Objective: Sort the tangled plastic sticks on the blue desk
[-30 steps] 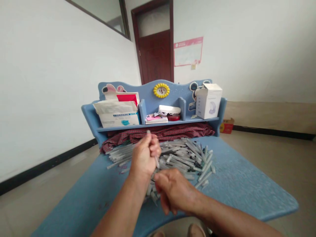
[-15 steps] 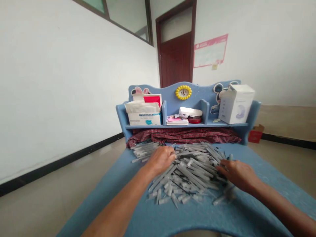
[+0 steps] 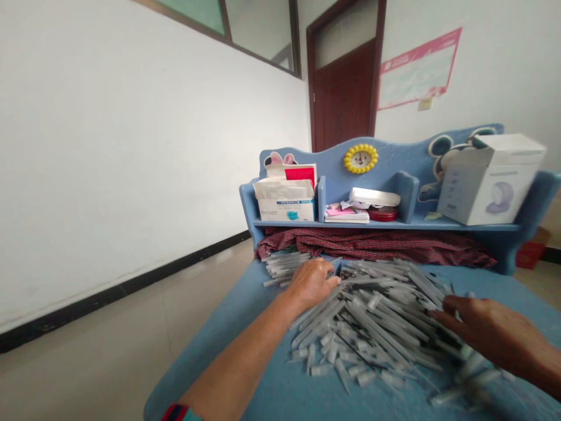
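A loose pile of translucent grey pens (image 3: 377, 316), with short caps and thin dark pieces among it, covers the middle of the blue desk (image 3: 272, 362). My left hand (image 3: 312, 283) is over the pile's upper left edge, thumb and bent fingers apart, with nothing visible gripped. Beside it a tidier row of pens (image 3: 283, 266) lies to the left. My right hand (image 3: 495, 327) is at the pile's right side, its thumb and forefinger parted near the pens. Its other fingers are hidden, and the pieces beneath it are blurred.
Behind the pile, a red checked cloth (image 3: 372, 244) is bunched under the blue shelf. On that shelf stand a mask box (image 3: 287, 207), a white case (image 3: 374, 196), a red round tin (image 3: 383, 214) and a large white box (image 3: 486, 181). A yellow flower clock (image 3: 360, 159) is on the backboard.
The view has swung left and closer, so everything sits farther right. My left hand's closed fingers have come apart. My right hand's thumb and forefinger have spread at the pile's right edge.
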The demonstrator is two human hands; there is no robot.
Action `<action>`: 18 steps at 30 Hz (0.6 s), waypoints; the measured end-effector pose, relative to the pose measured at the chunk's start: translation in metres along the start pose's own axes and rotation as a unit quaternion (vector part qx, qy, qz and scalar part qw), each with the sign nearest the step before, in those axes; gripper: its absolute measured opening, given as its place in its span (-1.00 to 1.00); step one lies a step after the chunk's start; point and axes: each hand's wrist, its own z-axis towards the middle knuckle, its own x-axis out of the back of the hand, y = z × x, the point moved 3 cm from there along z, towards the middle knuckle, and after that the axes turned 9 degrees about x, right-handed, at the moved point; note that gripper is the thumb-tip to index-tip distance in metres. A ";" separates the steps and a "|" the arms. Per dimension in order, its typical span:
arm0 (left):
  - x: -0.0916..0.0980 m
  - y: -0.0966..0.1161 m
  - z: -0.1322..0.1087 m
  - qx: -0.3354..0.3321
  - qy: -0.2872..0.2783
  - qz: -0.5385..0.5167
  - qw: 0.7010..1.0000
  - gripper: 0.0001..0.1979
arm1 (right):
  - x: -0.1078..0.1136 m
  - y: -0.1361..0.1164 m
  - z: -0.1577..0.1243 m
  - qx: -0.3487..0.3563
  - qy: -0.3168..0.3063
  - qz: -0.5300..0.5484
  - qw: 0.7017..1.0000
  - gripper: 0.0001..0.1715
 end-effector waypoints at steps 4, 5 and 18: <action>0.009 -0.041 0.012 0.046 -0.010 0.027 0.999 -0.76 | 0.018 -0.014 0.024 0.018 -0.064 0.019 0.998 -0.58; 0.010 -0.051 0.013 0.061 -0.011 0.040 0.997 -0.78 | 0.023 -0.019 0.031 0.026 -0.060 0.028 0.997 -0.59; -0.011 -0.066 0.000 0.077 -0.055 0.129 0.987 -0.91 | 0.011 -0.045 0.039 0.069 0.014 0.156 0.985 -0.58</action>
